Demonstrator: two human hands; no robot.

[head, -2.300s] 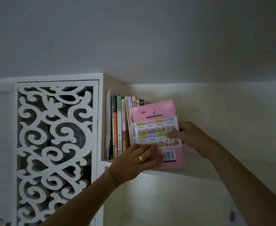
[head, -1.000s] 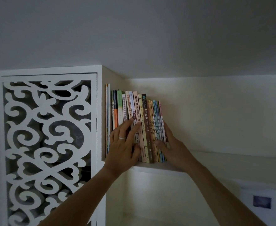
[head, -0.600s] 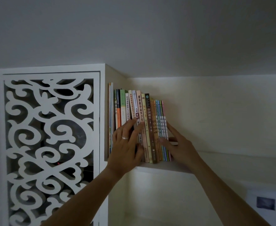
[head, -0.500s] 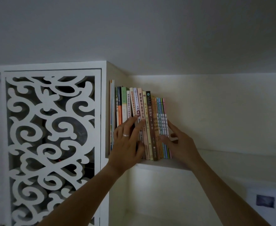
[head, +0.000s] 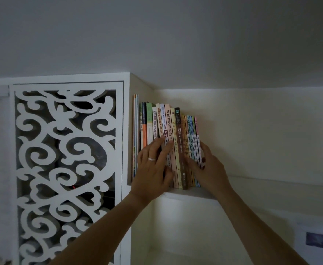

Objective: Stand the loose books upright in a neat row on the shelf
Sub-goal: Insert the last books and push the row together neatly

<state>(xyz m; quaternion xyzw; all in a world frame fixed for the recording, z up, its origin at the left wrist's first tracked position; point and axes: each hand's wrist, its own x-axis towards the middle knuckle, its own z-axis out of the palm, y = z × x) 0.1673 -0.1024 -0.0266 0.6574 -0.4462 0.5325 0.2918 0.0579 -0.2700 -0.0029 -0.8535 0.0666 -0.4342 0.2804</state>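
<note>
Two flat, uncurled hands, left hand (head: 153,165) and right hand (head: 209,169), pressing upright row of thin colourful paperbacks (head: 176,146); light, floppy, probably best squeezed from both ends.

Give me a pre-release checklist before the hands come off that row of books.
1. Books upright: ok. The row of books stands spine-out, leaning only slightly.
2. Left end supported: ok. The row butts against the cabinet side panel.
3. Right end supported: not ok. Only the right hand braces the last pink book; the shelf beyond has no bookend.
4. Spines flush at front: cannot tell. The left hand, fingers flat on the spines, hides the lower ones.
5. Loose books left over: cannot tell; none in view.
</note>
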